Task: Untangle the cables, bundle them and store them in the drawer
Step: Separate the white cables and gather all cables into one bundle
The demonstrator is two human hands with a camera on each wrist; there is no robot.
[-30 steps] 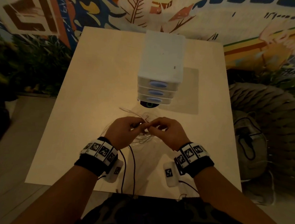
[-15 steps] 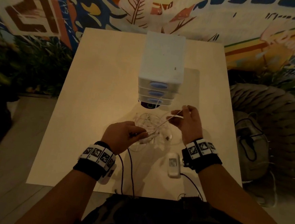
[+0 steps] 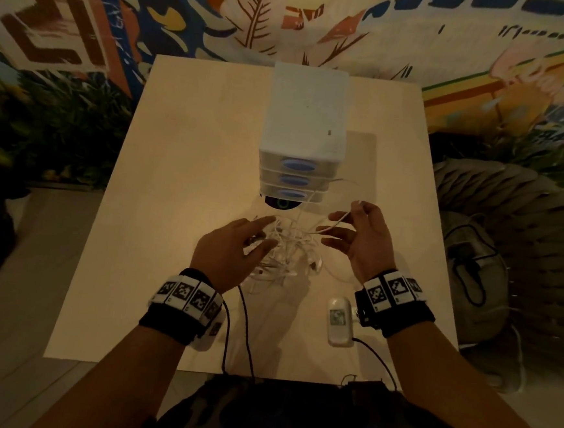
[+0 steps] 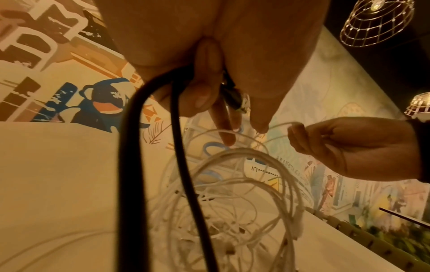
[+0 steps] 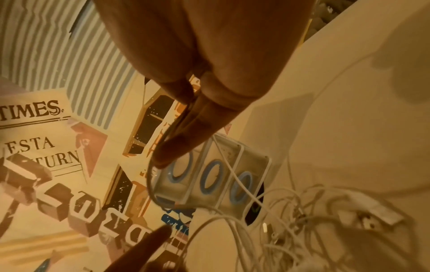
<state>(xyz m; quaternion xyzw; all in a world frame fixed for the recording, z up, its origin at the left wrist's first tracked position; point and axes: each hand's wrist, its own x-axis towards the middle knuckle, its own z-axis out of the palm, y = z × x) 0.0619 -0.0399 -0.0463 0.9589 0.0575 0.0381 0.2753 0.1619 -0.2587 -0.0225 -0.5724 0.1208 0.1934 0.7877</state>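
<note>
Before the drawer unit (image 3: 299, 168), white cables (image 3: 288, 248) lie tangled on the table (image 3: 173, 205). One strand (image 4: 277, 126) is pinched by the right hand (image 3: 363, 235); the left hand (image 3: 234, 244) is spread open, holding nothing. It should be drawn out slowly, the knot pinned down.

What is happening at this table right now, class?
A person is sorting a tangle of white cables on a pale table. The right hand pinches one white strand and lifts it away from the heap, while the left hand hovers over the pile with fingers spread. The small drawer unit behind the cables has all three drawers closed, so nothing is bundled or stored yet.
</note>
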